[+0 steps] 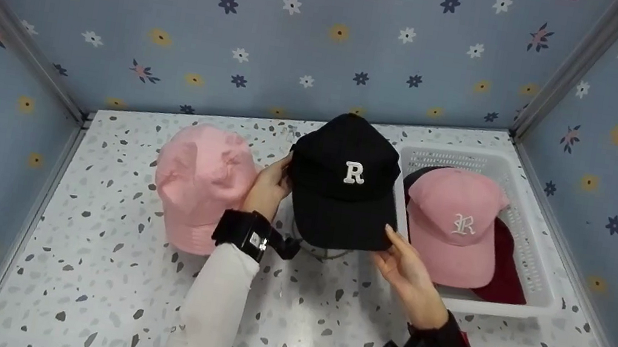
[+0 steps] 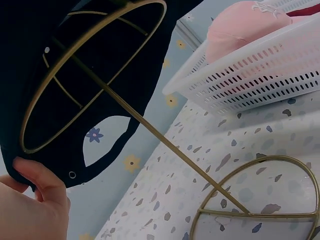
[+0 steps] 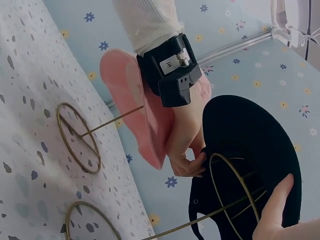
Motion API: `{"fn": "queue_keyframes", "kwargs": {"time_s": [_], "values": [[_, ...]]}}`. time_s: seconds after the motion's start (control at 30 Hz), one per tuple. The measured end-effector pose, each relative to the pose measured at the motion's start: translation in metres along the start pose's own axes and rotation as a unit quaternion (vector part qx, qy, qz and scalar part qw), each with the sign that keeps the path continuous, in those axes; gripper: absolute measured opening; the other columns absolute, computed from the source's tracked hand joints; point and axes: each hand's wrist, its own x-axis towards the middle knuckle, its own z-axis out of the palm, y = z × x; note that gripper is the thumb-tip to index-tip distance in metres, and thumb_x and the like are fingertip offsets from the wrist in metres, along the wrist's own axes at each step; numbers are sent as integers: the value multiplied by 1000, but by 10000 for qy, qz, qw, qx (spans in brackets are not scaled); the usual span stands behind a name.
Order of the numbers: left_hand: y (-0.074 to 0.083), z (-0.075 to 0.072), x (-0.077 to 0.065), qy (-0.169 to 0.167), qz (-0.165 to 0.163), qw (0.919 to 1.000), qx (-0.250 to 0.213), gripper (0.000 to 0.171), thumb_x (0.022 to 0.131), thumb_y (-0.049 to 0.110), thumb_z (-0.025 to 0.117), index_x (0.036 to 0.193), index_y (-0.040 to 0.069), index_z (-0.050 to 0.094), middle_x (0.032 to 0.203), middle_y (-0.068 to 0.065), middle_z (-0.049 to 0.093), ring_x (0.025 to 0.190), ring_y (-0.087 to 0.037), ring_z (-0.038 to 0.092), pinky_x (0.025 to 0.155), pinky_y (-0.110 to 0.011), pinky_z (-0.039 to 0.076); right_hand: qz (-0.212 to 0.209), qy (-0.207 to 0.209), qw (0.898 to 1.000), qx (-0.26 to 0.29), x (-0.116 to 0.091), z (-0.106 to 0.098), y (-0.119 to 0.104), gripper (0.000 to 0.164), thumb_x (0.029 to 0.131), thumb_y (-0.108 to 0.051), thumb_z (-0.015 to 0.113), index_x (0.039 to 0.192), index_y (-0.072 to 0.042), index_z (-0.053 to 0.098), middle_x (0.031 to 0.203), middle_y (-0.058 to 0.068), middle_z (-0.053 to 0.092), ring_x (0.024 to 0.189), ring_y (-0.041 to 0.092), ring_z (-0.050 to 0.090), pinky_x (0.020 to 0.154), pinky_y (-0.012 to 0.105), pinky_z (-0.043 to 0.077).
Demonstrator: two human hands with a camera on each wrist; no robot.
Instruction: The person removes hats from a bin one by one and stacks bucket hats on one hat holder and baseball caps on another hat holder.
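Note:
A black baseball cap (image 1: 344, 142) with a white letter R sits over the wire top of a gold hat stand (image 2: 175, 149). My left hand (image 1: 268, 192) pinches the cap's lower edge on the left, close to the strap opening at the back. On the other side, my right hand (image 1: 406, 280) holds the right corner of the brim, thumb on top. Left of my left hand, a pink cap (image 1: 203, 164) rests on a second gold stand (image 3: 112, 121), its crown creased.
At the right stands a white perforated basket (image 1: 539, 275). A pink cap (image 1: 456, 195) with a white letter lies in it, over a dark red cap (image 1: 508, 277) and a dark one. Flower-patterned panels (image 1: 304, 38) enclose the speckled tabletop (image 1: 96, 288) at the back and sides.

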Motion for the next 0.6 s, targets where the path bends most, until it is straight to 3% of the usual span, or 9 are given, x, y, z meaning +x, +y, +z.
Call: {"fn": "queue_keyframes", "kwargs": {"time_s": [0.03,0.07,0.13,0.23,0.33,0.4,0.47,0.5,0.6], "values": [[-1,-7,11,-56,-1,10000,79,46,50,13,85,93,8,68,92,-4,64,78,-16,60,73,-29,50,7,-3,10000,-27,0,-1,1,19,94,-14,43,88,-7,61,85,4,60,70,11,55,63,21,44],[-2,-9,13,-67,-10,9998,162,44,52,13,84,93,9,67,91,-3,64,79,-16,60,73,-29,50,23,-11,10000,-51,0,-2,2,19,94,-14,43,88,-7,60,85,4,60,70,11,55,63,20,44],[-3,-2,-7,-110,-11,9994,338,35,62,14,80,94,8,66,92,-3,63,80,-16,59,73,-28,49,50,-15,10000,-34,0,-3,4,19,93,-13,44,89,-8,61,88,4,61,73,12,57,66,21,45],[-3,23,-73,-193,39,9986,493,23,73,13,71,94,6,64,91,-3,61,81,-15,57,73,-25,49,75,-17,10000,-10,0,-5,8,18,93,-13,44,92,-7,61,90,4,62,74,12,57,66,21,45],[-3,49,-143,-351,246,9974,580,22,80,11,64,99,2,61,95,-5,59,86,-15,55,77,-23,47,89,38,9999,58,1,-6,11,17,93,-12,44,93,-7,61,91,5,62,76,13,57,68,22,46],[-4,59,-174,-600,462,9940,785,24,81,10,63,103,0,60,100,-7,57,90,-16,54,79,-23,46,107,73,9999,82,2,-7,12,17,93,-11,43,93,-8,60,91,5,61,78,14,57,70,22,47],[-6,60,-188,-781,759,9855,1298,29,83,9,59,112,2,56,109,-8,55,98,-17,52,84,-24,44,130,141,9998,110,2,-8,13,18,93,-10,43,95,-9,60,94,6,61,83,16,58,74,24,48],[-7,56,-185,-942,935,9780,1612,32,84,9,57,116,4,55,113,-9,54,101,-18,51,85,-26,44,135,175,9997,95,3,-8,14,18,94,-9,42,96,-9,60,95,6,61,85,17,58,75,24,48],[-11,42,-166,-977,943,9741,1810,37,81,10,61,117,8,56,116,-8,54,103,-18,51,87,-28,43,158,270,9995,69,4,-9,15,17,94,-8,41,97,-10,58,96,6,60,87,18,57,75,25,48]]}}
